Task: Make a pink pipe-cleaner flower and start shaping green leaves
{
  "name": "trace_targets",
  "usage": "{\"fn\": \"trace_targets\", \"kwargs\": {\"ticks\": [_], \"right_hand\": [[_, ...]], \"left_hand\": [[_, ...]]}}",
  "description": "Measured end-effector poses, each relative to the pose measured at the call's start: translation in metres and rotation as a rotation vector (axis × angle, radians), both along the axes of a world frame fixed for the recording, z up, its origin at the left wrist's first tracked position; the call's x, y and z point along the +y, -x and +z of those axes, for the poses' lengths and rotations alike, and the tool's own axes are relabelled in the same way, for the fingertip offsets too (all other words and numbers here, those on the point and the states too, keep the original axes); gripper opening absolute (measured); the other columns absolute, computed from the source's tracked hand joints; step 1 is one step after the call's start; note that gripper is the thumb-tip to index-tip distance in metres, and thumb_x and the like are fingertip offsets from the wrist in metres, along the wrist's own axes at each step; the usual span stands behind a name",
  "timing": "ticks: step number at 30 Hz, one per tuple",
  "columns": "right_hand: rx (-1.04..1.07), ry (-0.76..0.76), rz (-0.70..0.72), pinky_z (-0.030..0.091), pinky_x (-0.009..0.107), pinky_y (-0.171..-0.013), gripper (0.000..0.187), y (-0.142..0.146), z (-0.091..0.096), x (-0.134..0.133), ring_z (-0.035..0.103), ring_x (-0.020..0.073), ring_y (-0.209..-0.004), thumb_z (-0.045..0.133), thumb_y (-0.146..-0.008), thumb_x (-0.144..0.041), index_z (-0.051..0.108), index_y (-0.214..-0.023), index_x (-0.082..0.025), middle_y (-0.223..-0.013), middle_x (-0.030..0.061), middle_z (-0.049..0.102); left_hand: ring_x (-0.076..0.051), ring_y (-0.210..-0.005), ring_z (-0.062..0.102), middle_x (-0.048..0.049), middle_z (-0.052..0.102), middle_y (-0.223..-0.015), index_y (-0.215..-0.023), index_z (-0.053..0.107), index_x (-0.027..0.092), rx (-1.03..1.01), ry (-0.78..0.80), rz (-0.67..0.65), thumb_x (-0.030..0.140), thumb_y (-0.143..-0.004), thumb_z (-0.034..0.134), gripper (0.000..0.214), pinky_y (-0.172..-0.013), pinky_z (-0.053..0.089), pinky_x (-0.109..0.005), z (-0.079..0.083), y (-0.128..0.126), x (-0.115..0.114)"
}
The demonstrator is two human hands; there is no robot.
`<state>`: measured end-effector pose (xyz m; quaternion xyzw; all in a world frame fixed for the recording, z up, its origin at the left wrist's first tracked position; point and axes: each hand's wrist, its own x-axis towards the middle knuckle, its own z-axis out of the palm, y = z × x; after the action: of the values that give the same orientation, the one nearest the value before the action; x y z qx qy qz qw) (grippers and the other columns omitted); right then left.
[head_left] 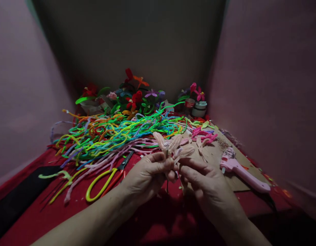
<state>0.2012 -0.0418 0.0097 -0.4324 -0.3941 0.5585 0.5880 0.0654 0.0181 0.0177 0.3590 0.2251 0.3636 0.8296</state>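
In the middle of the head view my left hand (pixel 151 172) pinches the base of a pale pink pipe-cleaner flower (pixel 161 141). Small whitish stamens stand between its petals, and a thin dark stem shows below my fingers. Close beside it, my right hand (pixel 205 179) is closed, with its fingertips at the lower end of a pale pink pipe-cleaner petal (pixel 186 152). The two hands almost touch, and the fingers hide where petal and flower meet. More pale pink petals (pixel 200 145) lie on the cardboard (pixel 237 179) just beyond my right hand.
A big tangle of coloured pipe cleaners (pixel 117 130) spreads behind my hands. Scissors (pixel 100 181) with yellow and orange handles lie left; a pink glue gun (pixel 246 174) rests right. Finished pipe-cleaner flowers (pixel 134 99) and a small jar (pixel 199 109) stand at the back.
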Motion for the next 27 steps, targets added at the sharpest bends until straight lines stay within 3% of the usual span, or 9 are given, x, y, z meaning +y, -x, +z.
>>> {"fn": "trace_targets", "kwargs": {"ticks": [3,6,12,16,22,27], "right_hand": [[0.257,-0.051,0.033,0.041,0.026,-0.057,0.01,0.014,0.0,0.01,0.054,0.0118,-0.056,0.066,-0.071,-0.025,0.069,-0.078,-0.018,-0.068,0.0028,0.065],[0.307,-0.042,-0.014,0.039,0.024,-0.053,0.006,0.016,0.002,0.013,0.052,0.011,-0.052,0.067,-0.069,-0.023,0.068,-0.068,-0.018,-0.058,0.0007,0.061],[-0.036,-0.193,-0.224,0.033,0.021,-0.048,0.006,0.009,0.014,0.012,0.043,0.0078,-0.053,0.067,-0.07,-0.021,0.066,-0.066,-0.018,-0.058,-0.0023,0.053],[-0.252,-0.2,-0.216,0.029,0.022,-0.045,0.01,0.009,0.027,0.008,0.036,0.0072,-0.05,0.064,-0.072,-0.022,0.064,-0.063,-0.016,-0.054,-0.0034,0.048],[-0.265,-0.239,-0.193,0.03,0.022,-0.047,0.014,0.011,0.03,0.003,0.037,0.0073,-0.052,0.061,-0.075,-0.022,0.064,-0.062,-0.017,-0.054,-0.0031,0.047],[-0.116,-0.17,-0.146,0.027,0.021,-0.045,0.014,0.009,0.02,0.008,0.038,0.0063,-0.051,0.067,-0.07,-0.025,0.065,-0.06,-0.015,-0.055,-0.0018,0.051]], "left_hand": [[-0.006,-0.051,0.053,-0.0021,0.059,-0.065,-0.075,0.063,0.009,0.021,-0.013,-0.024,0.014,-0.069,0.067,0.009,-0.054,0.043,-0.02,-0.002,0.0,-0.001],[-0.007,-0.051,0.053,-0.002,0.058,-0.065,-0.074,0.064,0.009,0.032,-0.007,-0.017,0.014,-0.068,0.068,0.009,-0.053,0.041,-0.02,-0.001,0.0,-0.002],[-0.009,-0.063,0.053,-0.0039,0.062,-0.071,-0.071,0.066,0.009,0.156,-0.184,0.129,0.016,-0.067,0.068,0.008,-0.064,0.039,-0.021,0.007,-0.001,-0.001],[-0.009,-0.063,0.049,0.0,0.058,-0.064,-0.061,0.062,0.012,0.239,-0.304,0.191,0.015,-0.067,0.068,0.008,-0.068,0.037,-0.022,0.01,0.001,-0.003],[-0.011,-0.064,0.049,0.0,0.058,-0.062,-0.06,0.063,0.012,0.276,-0.33,0.207,0.019,-0.064,0.07,0.011,-0.069,0.036,-0.024,0.012,0.0,-0.009],[-0.011,-0.065,0.052,-0.0006,0.061,-0.064,-0.061,0.062,0.013,0.231,-0.307,0.186,0.017,-0.064,0.07,0.01,-0.072,0.038,-0.026,0.008,0.0,-0.009]]}}
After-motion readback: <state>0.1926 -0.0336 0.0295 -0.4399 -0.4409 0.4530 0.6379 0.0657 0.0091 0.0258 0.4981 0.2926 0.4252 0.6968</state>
